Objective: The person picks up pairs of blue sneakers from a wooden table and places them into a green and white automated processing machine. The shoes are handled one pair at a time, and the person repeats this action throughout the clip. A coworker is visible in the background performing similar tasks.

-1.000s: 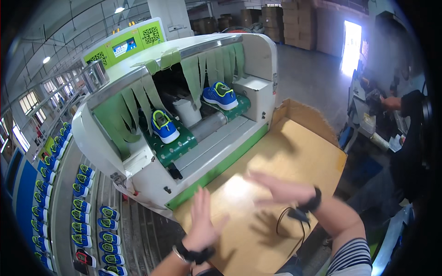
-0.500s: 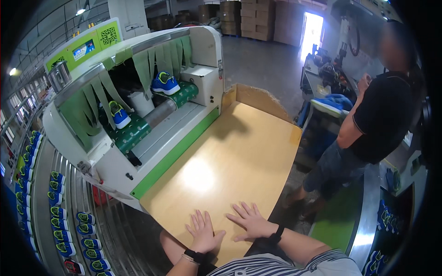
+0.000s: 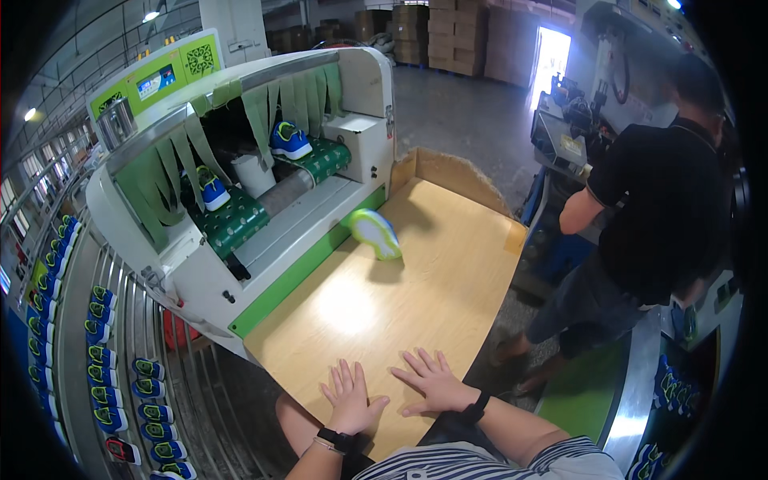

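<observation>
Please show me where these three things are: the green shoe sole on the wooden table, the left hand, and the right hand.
green shoe sole (image 3: 376,233): head view, middle of its underside.
left hand (image 3: 349,398): head view, back of the hand.
right hand (image 3: 433,382): head view, back of the hand.

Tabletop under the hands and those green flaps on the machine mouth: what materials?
Tabletop: looks like light wood-grain laminate, smooth; a soft glare patch shows, with cardboard walls at the far end. Green flaps: probably flexible rubber or vinyl strips, matte, hanging unevenly. Both hands, left hand, right hand, lie flat, empty.
</observation>
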`<state>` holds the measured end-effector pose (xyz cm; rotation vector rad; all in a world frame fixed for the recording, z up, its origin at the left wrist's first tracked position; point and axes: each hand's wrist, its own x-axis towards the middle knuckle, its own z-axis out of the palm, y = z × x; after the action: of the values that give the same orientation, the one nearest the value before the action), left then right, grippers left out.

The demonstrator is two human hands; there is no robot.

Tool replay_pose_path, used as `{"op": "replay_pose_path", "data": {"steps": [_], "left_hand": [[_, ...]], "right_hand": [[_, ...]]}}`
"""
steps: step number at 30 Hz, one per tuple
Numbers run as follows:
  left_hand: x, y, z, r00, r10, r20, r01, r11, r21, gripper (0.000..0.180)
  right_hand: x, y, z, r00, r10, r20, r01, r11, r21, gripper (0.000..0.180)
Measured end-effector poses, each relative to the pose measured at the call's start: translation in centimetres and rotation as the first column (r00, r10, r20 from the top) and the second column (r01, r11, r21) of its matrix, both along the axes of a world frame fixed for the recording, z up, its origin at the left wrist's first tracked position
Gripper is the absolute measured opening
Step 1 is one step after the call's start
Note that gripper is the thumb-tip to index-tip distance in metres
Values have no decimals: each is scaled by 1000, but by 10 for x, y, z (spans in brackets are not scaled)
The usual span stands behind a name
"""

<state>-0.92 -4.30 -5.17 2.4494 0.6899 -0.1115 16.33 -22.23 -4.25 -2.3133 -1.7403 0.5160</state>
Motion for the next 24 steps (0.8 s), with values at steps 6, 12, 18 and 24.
{"op": "replay_pose_path", "data": {"steps": [6,12,18,24], "left_hand": [[1,0,3,999,-13,-30,13,1000,-9,114],[4,-3,4,999,-22,-34,22,1000,0,115],[2,-1,-2,999,-3,-48,4,1000,26,114],[10,-13,-4,995,15,-96,-1,989,146,106]], "right_hand": [[-2,-1,6,1000,-12,-11,12,1000,9,105],[1,-4,6,1000,-16,-16,17,1000,25,103],[74,63,45,968,44,-246,-93,977,-189,69],[221,189,32,476,-200,-856,641,746,182,55]]}}
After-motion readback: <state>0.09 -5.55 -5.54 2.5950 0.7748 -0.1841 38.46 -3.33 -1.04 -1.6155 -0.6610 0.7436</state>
